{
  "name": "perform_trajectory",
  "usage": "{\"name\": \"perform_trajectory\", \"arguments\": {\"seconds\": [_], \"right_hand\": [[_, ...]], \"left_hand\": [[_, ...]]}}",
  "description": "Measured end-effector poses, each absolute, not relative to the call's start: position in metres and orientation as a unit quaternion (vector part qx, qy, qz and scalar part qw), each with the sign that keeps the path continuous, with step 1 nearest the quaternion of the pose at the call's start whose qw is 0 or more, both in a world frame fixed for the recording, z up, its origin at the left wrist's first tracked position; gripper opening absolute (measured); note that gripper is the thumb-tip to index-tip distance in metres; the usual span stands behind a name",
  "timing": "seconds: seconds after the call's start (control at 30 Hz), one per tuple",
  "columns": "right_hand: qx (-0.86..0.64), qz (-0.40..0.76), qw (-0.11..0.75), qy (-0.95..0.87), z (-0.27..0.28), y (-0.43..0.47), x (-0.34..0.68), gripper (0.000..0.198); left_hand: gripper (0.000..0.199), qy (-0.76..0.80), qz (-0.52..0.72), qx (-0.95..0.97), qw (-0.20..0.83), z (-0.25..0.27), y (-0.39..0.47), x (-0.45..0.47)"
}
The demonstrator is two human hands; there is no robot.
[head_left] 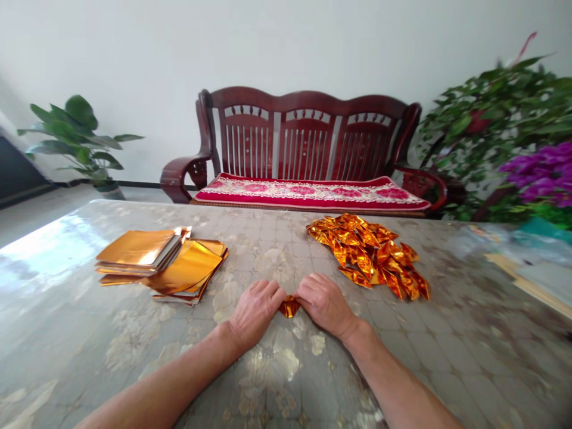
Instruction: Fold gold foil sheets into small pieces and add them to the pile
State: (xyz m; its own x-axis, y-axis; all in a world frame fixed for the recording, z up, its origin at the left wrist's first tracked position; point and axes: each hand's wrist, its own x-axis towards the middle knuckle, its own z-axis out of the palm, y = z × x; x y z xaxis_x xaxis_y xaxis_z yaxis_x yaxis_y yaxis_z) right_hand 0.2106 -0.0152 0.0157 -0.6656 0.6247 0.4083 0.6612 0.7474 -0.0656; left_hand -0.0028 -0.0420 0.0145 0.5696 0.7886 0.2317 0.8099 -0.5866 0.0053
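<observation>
Between my two hands is a small piece of folded gold foil paper (289, 307), held low over the middle of the table. My left hand (257, 310) pinches its left end with closed fingers. The right end is gripped by my right hand (325, 304), also closed. My fingers hide both ends of the piece, so only its shiny middle shows. To the left lies a loose stack of flat gold foil sheets (138, 250), partly fanned out. A heap of folded gold foil pieces (366, 253) rests to the right, beyond my right hand.
A patterned cover lies over the table (277, 369). Plastic bags (478, 238) and a pale board (531, 283) are at the right edge. Behind the table stands a dark red wooden bench (304, 137) with a red floral cushion (313, 192). Plants flank it.
</observation>
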Motion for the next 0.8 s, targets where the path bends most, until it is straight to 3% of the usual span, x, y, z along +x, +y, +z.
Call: {"name": "perform_trajectory", "arguments": {"seconds": [0.2,0.33,0.53,0.8], "right_hand": [[-0.400,0.043,0.236,-0.884,0.014,-0.015,0.207,0.007],[-0.473,0.071,0.239,-0.845,0.012,-0.014,0.200,0.012],[-0.451,0.042,0.220,-0.864,0.015,-0.016,0.198,0.011],[-0.340,-0.042,0.188,-0.921,0.019,-0.020,0.212,0.024]], "left_hand": [[0.007,-0.480,-0.130,-0.868,0.012,0.011,-0.040,-0.003],[0.007,-0.512,-0.135,-0.848,-0.013,0.012,-0.037,-0.002],[0.009,-0.516,-0.146,-0.843,-0.042,0.017,-0.036,0.000],[0.011,-0.448,-0.117,-0.885,0.040,0.018,-0.041,0.003]]}}
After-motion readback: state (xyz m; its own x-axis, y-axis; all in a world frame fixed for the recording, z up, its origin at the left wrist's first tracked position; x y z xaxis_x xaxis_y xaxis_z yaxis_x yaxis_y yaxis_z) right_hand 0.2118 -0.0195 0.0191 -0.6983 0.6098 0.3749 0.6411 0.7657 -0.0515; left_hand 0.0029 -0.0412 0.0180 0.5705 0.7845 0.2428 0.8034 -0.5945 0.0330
